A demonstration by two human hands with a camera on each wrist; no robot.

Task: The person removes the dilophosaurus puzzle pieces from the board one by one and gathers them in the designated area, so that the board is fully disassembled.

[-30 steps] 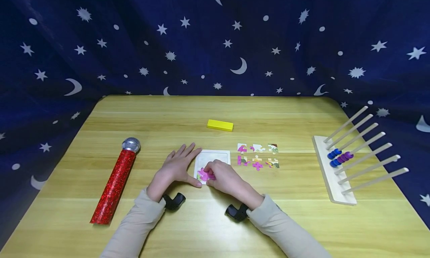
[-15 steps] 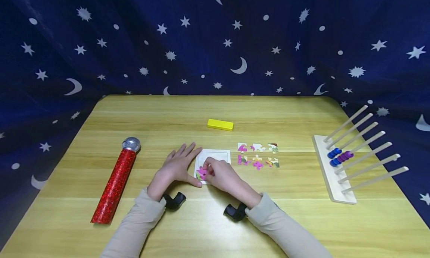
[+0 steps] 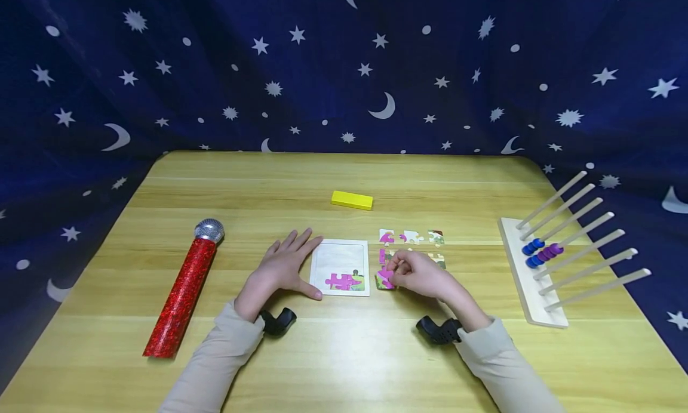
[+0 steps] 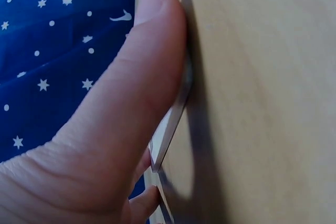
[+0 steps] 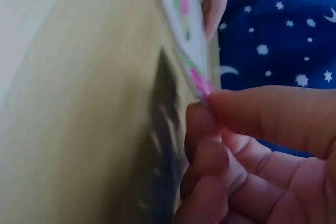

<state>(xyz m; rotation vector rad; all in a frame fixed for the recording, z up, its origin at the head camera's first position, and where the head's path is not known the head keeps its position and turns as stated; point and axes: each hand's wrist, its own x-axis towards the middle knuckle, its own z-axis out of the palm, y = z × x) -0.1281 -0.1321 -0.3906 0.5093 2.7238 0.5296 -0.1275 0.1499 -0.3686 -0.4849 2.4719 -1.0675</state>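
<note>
A white puzzle tray (image 3: 338, 255) lies mid-table with joined pink and green pieces (image 3: 345, 281) in its lower right corner. My left hand (image 3: 286, 268) rests spread along its left side, fingers straight, the thumb over the lower left corner. In the left wrist view that thumb presses along the tray's edge (image 4: 167, 139). Right of the tray, my right hand (image 3: 421, 274) pinches a pink and green puzzle piece (image 3: 384, 279) between thumb and fingertips. The right wrist view shows this puzzle piece (image 5: 199, 81) held tilted, close over the table. The right hand partly hides the lower row of loose pieces.
Loose puzzle pieces (image 3: 412, 237) lie in two rows right of the tray. Behind it is a yellow block (image 3: 352, 200). A red glittery microphone (image 3: 183, 299) lies at the left; a peg stand (image 3: 529, 281) with blue and purple beads stands at the right.
My right hand has lifted the pink and green puzzle piece out of the tray's lower left corner and carried it right, past the tray's edge. My left hand has stayed still.
</note>
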